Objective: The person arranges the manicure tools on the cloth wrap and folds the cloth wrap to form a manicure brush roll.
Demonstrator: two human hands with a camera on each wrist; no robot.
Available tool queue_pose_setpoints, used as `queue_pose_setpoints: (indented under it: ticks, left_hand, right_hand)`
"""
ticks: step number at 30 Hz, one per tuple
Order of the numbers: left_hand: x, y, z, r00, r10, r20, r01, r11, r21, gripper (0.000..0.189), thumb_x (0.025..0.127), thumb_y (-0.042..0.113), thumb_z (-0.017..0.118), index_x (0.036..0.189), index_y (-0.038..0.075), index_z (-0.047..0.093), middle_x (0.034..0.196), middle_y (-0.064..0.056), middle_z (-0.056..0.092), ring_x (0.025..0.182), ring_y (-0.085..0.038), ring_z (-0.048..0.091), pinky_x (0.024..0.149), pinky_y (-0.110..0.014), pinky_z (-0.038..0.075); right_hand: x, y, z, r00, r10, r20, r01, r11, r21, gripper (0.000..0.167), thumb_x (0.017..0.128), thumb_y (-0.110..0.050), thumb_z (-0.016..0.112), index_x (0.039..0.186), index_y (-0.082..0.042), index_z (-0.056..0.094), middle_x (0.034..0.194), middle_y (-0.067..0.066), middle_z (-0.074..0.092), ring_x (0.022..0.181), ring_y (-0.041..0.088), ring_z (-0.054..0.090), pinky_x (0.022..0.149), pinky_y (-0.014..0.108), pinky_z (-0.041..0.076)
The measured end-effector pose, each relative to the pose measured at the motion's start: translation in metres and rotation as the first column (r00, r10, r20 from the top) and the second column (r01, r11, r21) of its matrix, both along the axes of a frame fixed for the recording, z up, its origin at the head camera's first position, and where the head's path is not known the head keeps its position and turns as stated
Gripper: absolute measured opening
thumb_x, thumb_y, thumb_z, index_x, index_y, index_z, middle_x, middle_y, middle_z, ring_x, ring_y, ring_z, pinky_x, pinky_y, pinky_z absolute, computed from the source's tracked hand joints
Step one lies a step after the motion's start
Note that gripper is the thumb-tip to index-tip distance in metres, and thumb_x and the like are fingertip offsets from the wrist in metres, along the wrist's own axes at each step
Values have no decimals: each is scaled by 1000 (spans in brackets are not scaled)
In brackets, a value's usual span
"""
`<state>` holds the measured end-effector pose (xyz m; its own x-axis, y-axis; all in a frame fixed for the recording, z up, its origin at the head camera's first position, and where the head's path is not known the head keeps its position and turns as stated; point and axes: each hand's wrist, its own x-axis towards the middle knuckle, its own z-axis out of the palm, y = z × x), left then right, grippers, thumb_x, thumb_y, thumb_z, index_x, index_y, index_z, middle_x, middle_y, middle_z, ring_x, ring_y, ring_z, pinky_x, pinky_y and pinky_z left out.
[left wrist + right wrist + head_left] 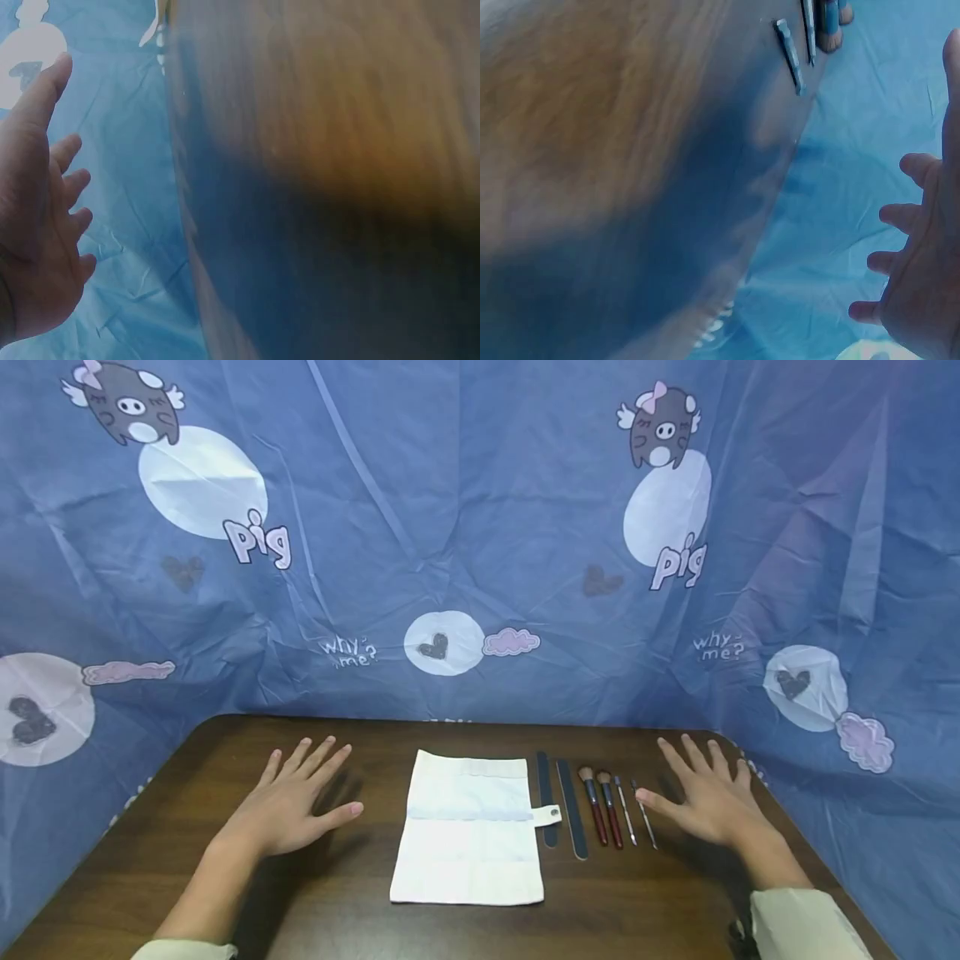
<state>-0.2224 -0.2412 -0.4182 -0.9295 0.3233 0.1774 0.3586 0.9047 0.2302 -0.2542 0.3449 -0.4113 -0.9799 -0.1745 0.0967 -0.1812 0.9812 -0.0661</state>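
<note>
My left hand [296,802] is spread over the left of the wooden table, palm down, holding nothing. On the opposite side my right hand [708,802] is likewise spread, its thumb near a thin metal manicure tool [645,814]. Between the hands lies a white cloth roll-up pouch [468,860], spread flat, with a snap strap [547,816] on its right side. Beside it are two dark nail files [546,785] [572,810], one passing under the strap. Two makeup brushes [595,810] [611,814] with dark red handles and a second metal tool [626,810] complete the row.
The brown table [337,918] has rounded far corners. Blue printed fabric [465,527] hangs behind it and at both sides, close to its edges. Hand shadows fall on the tabletop, and the right wrist view shows some tool ends near the table edge.
</note>
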Motion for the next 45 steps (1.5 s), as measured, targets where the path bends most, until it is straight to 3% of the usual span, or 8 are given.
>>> queue_pose_setpoints:
  ticks: [6,14,19,26,33,39,45]
  left_hand:
    - [-6,14,-2,1000,-23,-3,23,1000,13,85,95,71,50,160,19,34,166,-16,28,152,-46,18,118,-68,6]
    - [-14,35,-6,996,-83,-29,83,996,19,78,96,67,52,155,17,44,151,-18,50,144,-46,36,116,-68,16]
    - [-17,47,-8,995,-100,7,100,995,13,78,96,67,54,154,15,47,145,-19,55,138,-47,43,110,-71,26]
    - [-25,63,-6,988,-121,92,121,993,15,69,92,54,69,147,15,55,138,-16,60,131,-42,51,106,-68,35]
    - [-31,76,-10,966,-183,182,171,982,82,50,86,36,82,128,11,69,101,1,64,99,-22,58,90,-52,47]
    - [-35,80,-14,943,-248,224,211,961,178,32,84,22,85,111,9,74,91,3,63,90,-18,58,84,-43,49]
    - [-37,79,-15,918,-301,259,237,939,249,27,82,15,86,105,8,74,89,3,64,86,-15,58,79,-36,50]
  right_hand:
    - [-11,-20,4,998,64,-6,-63,998,25,98,92,-80,44,163,-16,23,165,28,19,146,62,12,102,85,5]
    - [-29,-52,9,989,148,-14,-147,989,30,91,95,-74,45,163,-16,27,162,24,30,145,58,21,105,82,14]
    - [-42,-71,13,980,199,12,-199,980,4,89,97,-72,46,162,-15,29,161,23,33,145,55,25,106,79,19]
    - [-55,-95,14,968,245,54,-242,969,-49,87,96,-71,50,160,-14,34,159,19,39,143,49,33,105,74,26]
    - [-67,-119,8,956,271,110,-267,962,-52,80,98,-59,58,158,-12,37,157,18,42,143,44,36,106,68,31]
    - [-74,-137,3,949,286,133,-278,958,-73,73,99,-47,64,156,-10,40,157,16,44,144,42,38,110,67,30]
    - [-78,-147,-7,944,278,175,-276,960,-39,70,98,-45,66,155,-12,43,157,12,45,144,39,38,112,65,29]
